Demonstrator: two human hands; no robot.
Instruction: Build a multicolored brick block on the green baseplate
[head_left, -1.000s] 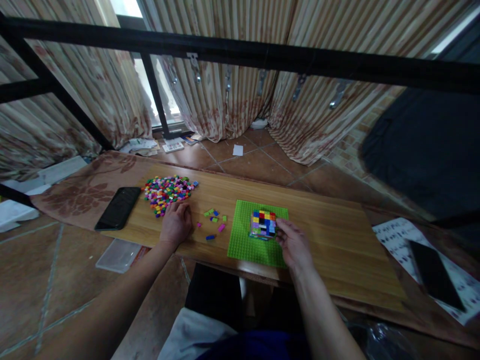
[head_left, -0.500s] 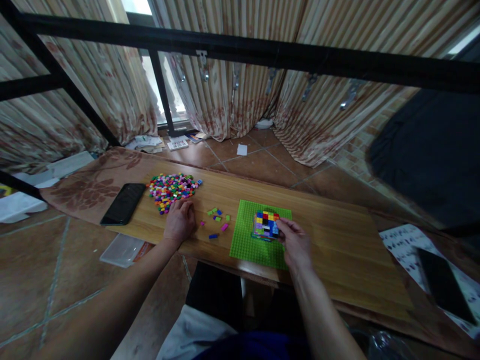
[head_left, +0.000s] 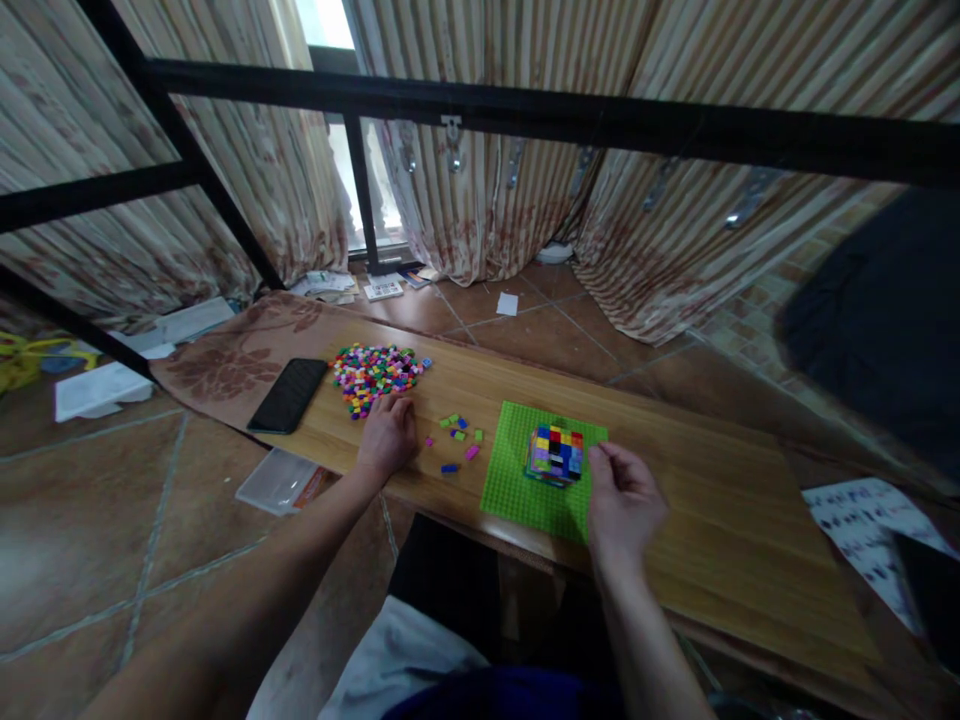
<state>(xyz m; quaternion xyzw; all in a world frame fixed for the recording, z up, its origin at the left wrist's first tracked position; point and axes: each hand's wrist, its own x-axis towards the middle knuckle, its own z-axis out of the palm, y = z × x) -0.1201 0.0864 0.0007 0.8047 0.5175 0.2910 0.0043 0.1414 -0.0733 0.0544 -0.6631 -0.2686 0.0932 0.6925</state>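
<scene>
On the green baseplate [head_left: 510,485] stands a block built of many-coloured toy bricks [head_left: 553,455]. My right hand [head_left: 628,500] is just right of this block, over the plate's right edge, apart from the block. Its thumb and forefinger are pinched together; whether a small brick is between them I cannot make out. My left hand [head_left: 388,437] rests on the table at the near edge of a pile of small bricks [head_left: 382,370], its fingers curled, their tips hidden. Between that hand and the plate lie several loose bricks, among them a blue brick [head_left: 449,468] and a pink brick [head_left: 472,453].
A black phone [head_left: 289,396] lies at the left end of the wooden table [head_left: 690,510]. A printed sheet [head_left: 862,520] with a dark flat device [head_left: 930,575] is on the right. A clear plastic lid [head_left: 277,482] is below the left side. A black metal rail [head_left: 510,105] crosses beyond.
My right hand has drawn back to the right from the brick block, which it was touching. My left hand stays by the pile. The whole view has shifted slightly.
</scene>
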